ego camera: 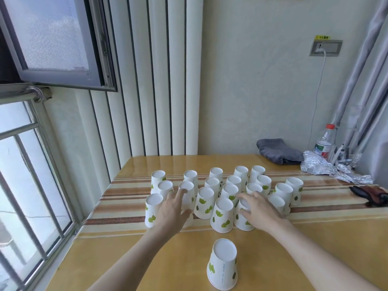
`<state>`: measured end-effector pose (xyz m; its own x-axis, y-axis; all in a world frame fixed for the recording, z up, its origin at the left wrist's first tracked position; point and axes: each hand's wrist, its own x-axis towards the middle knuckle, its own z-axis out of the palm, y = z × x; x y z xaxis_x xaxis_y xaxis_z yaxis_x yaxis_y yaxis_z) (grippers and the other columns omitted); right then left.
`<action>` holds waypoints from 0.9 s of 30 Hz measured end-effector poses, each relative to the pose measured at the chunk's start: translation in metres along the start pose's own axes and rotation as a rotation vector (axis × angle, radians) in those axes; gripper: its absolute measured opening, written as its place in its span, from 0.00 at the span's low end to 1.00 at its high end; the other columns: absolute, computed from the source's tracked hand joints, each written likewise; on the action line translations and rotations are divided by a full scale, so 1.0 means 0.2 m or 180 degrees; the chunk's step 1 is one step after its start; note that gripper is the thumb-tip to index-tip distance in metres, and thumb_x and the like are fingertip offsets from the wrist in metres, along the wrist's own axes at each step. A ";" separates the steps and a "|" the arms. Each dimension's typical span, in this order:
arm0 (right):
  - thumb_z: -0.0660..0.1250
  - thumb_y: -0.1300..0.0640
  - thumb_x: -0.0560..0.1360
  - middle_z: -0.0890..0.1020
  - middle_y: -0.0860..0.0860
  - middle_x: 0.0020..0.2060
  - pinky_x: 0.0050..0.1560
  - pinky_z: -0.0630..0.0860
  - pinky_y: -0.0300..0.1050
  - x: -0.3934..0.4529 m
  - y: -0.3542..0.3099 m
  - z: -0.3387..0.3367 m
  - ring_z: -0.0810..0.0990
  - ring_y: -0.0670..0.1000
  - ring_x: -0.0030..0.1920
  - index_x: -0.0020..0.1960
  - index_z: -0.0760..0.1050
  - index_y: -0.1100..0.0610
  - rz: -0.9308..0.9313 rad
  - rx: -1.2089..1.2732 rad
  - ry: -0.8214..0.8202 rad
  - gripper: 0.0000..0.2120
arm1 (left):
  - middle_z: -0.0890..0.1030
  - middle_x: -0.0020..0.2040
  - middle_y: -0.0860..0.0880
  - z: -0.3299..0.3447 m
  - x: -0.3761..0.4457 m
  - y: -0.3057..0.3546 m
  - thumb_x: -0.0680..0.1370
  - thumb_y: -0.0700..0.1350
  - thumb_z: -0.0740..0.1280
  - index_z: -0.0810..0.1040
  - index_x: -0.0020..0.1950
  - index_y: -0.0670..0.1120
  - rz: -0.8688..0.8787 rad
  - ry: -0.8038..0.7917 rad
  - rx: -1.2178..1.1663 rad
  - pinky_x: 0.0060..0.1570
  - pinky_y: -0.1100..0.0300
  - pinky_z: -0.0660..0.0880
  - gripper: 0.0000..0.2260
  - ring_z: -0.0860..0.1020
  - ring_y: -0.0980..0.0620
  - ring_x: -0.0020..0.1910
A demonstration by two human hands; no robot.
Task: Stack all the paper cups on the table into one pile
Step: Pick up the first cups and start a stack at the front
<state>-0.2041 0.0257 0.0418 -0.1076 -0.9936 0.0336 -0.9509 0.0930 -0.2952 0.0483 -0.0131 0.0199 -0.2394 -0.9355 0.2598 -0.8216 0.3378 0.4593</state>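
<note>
Upturned lone cup (223, 264) stands near; right hand (259, 210) grips another cup (243, 215)

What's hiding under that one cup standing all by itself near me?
Nobody can see. The lone paper cup stands upside down, rim flat on the yellow table, so only its white bottom and green leaf prints show. Its inside is covered.

- A cluster of white paper cups (218, 186) printed with green leaves is set mouth-down in loose rows across the striped middle of the worktop (315, 238).
- One lone cup (223, 264) is placed upside down nearer the front edge, well apart from the cluster.
- A front-row cup (242, 215) is gripped at its upturned base by the right hand (259, 210).
- Another cup (187, 195) is touched at its top by the left hand (172, 208).
</note>
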 end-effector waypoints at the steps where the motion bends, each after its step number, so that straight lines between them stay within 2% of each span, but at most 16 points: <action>1: 0.61 0.51 0.77 0.70 0.52 0.60 0.53 0.75 0.48 -0.02 0.01 0.00 0.72 0.54 0.60 0.69 0.65 0.44 0.0014 0.0064 0.0040 0.20 | 0.73 0.59 0.43 -0.04 -0.02 0.03 0.76 0.48 0.68 0.67 0.68 0.48 0.0050 0.0095 -0.0139 0.42 0.50 0.77 0.23 0.78 0.41 0.46; 3: 0.62 0.52 0.77 0.69 0.52 0.62 0.54 0.75 0.50 -0.08 0.02 -0.02 0.72 0.55 0.61 0.68 0.67 0.45 0.0061 0.0196 0.0142 0.19 | 0.73 0.59 0.44 -0.13 -0.06 0.10 0.76 0.47 0.69 0.68 0.68 0.48 0.0217 0.0308 -0.0428 0.42 0.50 0.77 0.22 0.77 0.42 0.47; 7: 0.63 0.50 0.77 0.69 0.53 0.66 0.57 0.73 0.51 -0.21 0.05 -0.11 0.72 0.57 0.63 0.69 0.67 0.46 0.0098 0.0532 0.0452 0.21 | 0.72 0.55 0.51 -0.32 -0.20 0.33 0.76 0.50 0.68 0.68 0.69 0.52 0.0807 0.0581 -0.0822 0.45 0.62 0.67 0.23 0.71 0.51 0.47; 11: 0.62 0.47 0.77 0.72 0.56 0.64 0.59 0.71 0.50 -0.35 0.07 -0.23 0.72 0.57 0.64 0.70 0.67 0.46 0.0220 0.0756 0.0634 0.22 | 0.74 0.60 0.53 -0.36 -0.37 0.48 0.76 0.53 0.68 0.68 0.69 0.56 0.1328 0.0161 -0.1027 0.47 0.74 0.67 0.22 0.72 0.57 0.48; 12: 0.62 0.46 0.76 0.73 0.56 0.63 0.58 0.71 0.49 -0.38 0.07 -0.26 0.72 0.57 0.64 0.70 0.67 0.45 0.0242 0.0798 0.0668 0.22 | 0.74 0.60 0.52 -0.34 -0.41 0.49 0.76 0.53 0.68 0.68 0.69 0.56 0.1335 0.0003 -0.0993 0.48 0.73 0.68 0.22 0.73 0.55 0.49; 14: 0.63 0.46 0.76 0.74 0.56 0.64 0.58 0.69 0.48 -0.45 0.08 -0.32 0.71 0.56 0.66 0.70 0.68 0.44 0.0163 0.0815 0.0802 0.22 | 0.74 0.61 0.48 -0.26 -0.45 0.49 0.76 0.52 0.69 0.66 0.70 0.54 0.1229 -0.0260 -0.0872 0.49 0.64 0.71 0.24 0.75 0.49 0.51; 16: 0.64 0.46 0.76 0.75 0.54 0.65 0.57 0.68 0.46 -0.52 0.06 -0.38 0.70 0.55 0.67 0.69 0.68 0.44 0.0060 0.0870 0.0919 0.22 | 0.74 0.61 0.46 -0.17 -0.48 0.47 0.75 0.51 0.69 0.64 0.71 0.52 0.1058 -0.0450 -0.0771 0.49 0.60 0.70 0.26 0.75 0.45 0.52; 18: 0.65 0.46 0.75 0.74 0.52 0.66 0.56 0.67 0.45 -0.59 0.03 -0.41 0.72 0.54 0.64 0.69 0.67 0.44 -0.0083 0.0973 0.0950 0.23 | 0.74 0.64 0.45 -0.10 -0.51 0.44 0.75 0.49 0.70 0.61 0.72 0.49 0.0902 -0.0573 -0.0768 0.50 0.60 0.69 0.29 0.75 0.45 0.56; 20: 0.65 0.44 0.74 0.73 0.48 0.66 0.56 0.71 0.47 -0.65 -0.02 -0.43 0.77 0.52 0.57 0.70 0.65 0.44 -0.0228 0.1085 0.0866 0.25 | 0.74 0.64 0.44 -0.03 -0.53 0.41 0.74 0.48 0.71 0.60 0.73 0.47 0.0722 -0.0712 -0.0863 0.51 0.61 0.67 0.31 0.74 0.45 0.58; 23: 0.65 0.44 0.74 0.72 0.43 0.64 0.53 0.72 0.45 -0.71 -0.11 -0.41 0.80 0.48 0.48 0.67 0.67 0.44 -0.0512 0.0984 0.0664 0.22 | 0.73 0.67 0.44 0.05 -0.54 0.34 0.72 0.47 0.73 0.58 0.74 0.48 0.0351 -0.1040 -0.1195 0.60 0.57 0.72 0.36 0.74 0.45 0.63; 25: 0.65 0.43 0.75 0.71 0.42 0.64 0.53 0.71 0.44 -0.71 -0.18 -0.36 0.79 0.46 0.47 0.67 0.67 0.43 -0.0682 0.0889 0.0515 0.22 | 0.71 0.70 0.47 0.08 -0.55 0.28 0.70 0.46 0.75 0.55 0.76 0.49 0.0148 -0.1290 -0.1497 0.67 0.56 0.70 0.41 0.71 0.48 0.68; 27: 0.65 0.44 0.75 0.69 0.41 0.66 0.53 0.69 0.42 -0.69 -0.23 -0.30 0.74 0.44 0.50 0.68 0.66 0.43 -0.0781 0.0824 0.0368 0.23 | 0.69 0.71 0.49 0.05 -0.55 0.21 0.69 0.43 0.76 0.55 0.76 0.51 0.0020 -0.1478 -0.1667 0.70 0.58 0.66 0.43 0.68 0.50 0.71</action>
<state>-0.1621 0.1624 0.1085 0.0682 -0.9692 0.2367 -0.8492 -0.1809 -0.4961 0.0351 0.1030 0.0023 -0.5356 -0.8413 -0.0726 -0.4898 0.2395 0.8383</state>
